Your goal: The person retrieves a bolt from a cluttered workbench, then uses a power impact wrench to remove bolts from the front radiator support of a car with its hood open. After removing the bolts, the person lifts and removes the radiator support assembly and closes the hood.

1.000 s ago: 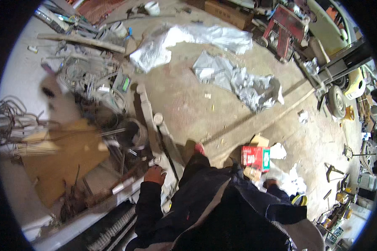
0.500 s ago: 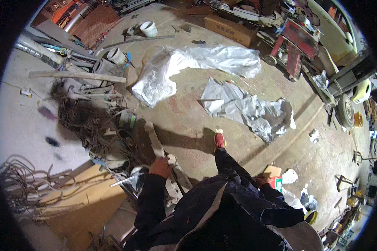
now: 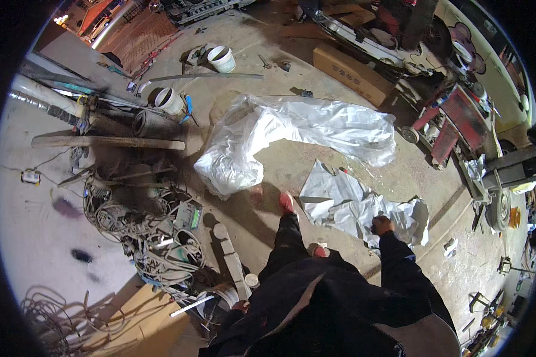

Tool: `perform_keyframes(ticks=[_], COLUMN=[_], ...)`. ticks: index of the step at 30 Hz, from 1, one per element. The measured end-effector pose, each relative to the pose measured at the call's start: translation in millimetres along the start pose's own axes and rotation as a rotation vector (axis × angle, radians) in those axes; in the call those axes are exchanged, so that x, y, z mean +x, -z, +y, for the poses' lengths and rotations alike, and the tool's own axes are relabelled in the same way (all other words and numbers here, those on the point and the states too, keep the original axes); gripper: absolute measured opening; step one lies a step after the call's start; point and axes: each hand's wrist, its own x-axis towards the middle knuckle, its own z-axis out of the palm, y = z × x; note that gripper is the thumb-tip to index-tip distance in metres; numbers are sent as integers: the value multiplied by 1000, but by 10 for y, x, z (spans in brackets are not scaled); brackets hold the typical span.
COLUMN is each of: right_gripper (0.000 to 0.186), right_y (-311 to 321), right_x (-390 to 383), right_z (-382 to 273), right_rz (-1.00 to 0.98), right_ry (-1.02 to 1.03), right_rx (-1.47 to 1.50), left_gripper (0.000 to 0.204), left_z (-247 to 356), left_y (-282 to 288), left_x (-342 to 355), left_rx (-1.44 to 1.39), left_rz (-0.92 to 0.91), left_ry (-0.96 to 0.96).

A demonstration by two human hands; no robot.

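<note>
My right hand is held out in front of me with its fingers curled in, and nothing shows in them. From this view it overlaps a crumpled silver-grey sheet spread on the floor; I see no sign of contact. My left hand hangs low by my side, mostly hidden by my jacket, so its fingers cannot be made out. Nearest to it is a long pale beam with a rounded end. Farther ahead, clear plastic sheeting lies bunched in an arc.
A heap of hoses and cables lies along the left wall. White buckets and a long strip are at the far left. A long cardboard box, a red metal stand and a wheel line the right.
I have stepped forward, and both sheets now lie nearer. My right hand has swung forward from my hip, while my left hand has dropped back against my side.
</note>
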Motion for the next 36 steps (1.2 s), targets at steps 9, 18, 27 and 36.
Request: perform_keyframes(ticks=[9,18,27,36], right_gripper=[26,26,23,9], right_y=[-477,-1345,-2366,-3238], right_x=[1108,2302,4858,6892], right_z=[-789,-1931,-4687,-7375], right_rz=[-463,-258,-326,-141], right_ry=[165,122,370,-99], right_rx=[-1617,-1342,-1549,136], left_gripper=[52,39,46,43], left_z=[1457,3368,3872,4899], left_y=[2917,6618,6471,7259], left_x=[2159,3136,3939,4345], left_rx=[20,-268,-71,-329], left_rz=[180,646,190,113], left_ry=[-151,-289,-38,5])
